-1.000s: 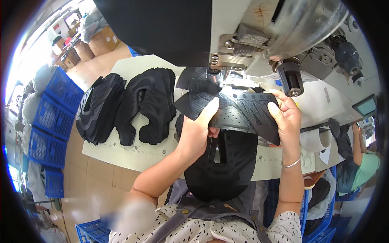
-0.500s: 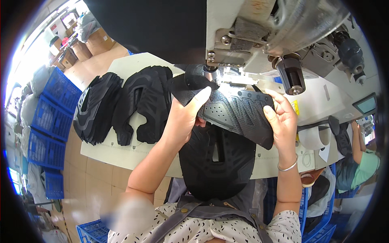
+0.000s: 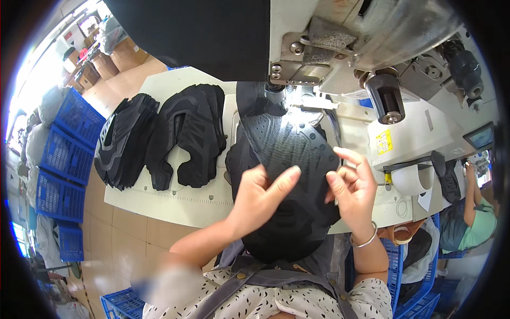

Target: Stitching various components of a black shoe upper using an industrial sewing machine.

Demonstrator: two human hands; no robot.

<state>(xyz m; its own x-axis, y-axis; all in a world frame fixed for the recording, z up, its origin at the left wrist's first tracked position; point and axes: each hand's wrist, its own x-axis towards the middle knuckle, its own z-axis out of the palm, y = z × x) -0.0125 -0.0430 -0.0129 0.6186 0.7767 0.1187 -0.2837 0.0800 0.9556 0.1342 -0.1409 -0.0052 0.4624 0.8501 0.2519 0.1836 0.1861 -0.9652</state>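
Over the pale tabletop [image 3: 175,204], a black perforated shoe-upper panel [image 3: 289,154] runs lengthwise away toward the sewing machine head [image 3: 319,58], left hand [image 3: 260,199] and right hand [image 3: 353,189] fingers pinching its near edges, equally close.

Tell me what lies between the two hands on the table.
In the head view, a black perforated shoe-upper panel spans between the left hand and the right hand; both hold it.
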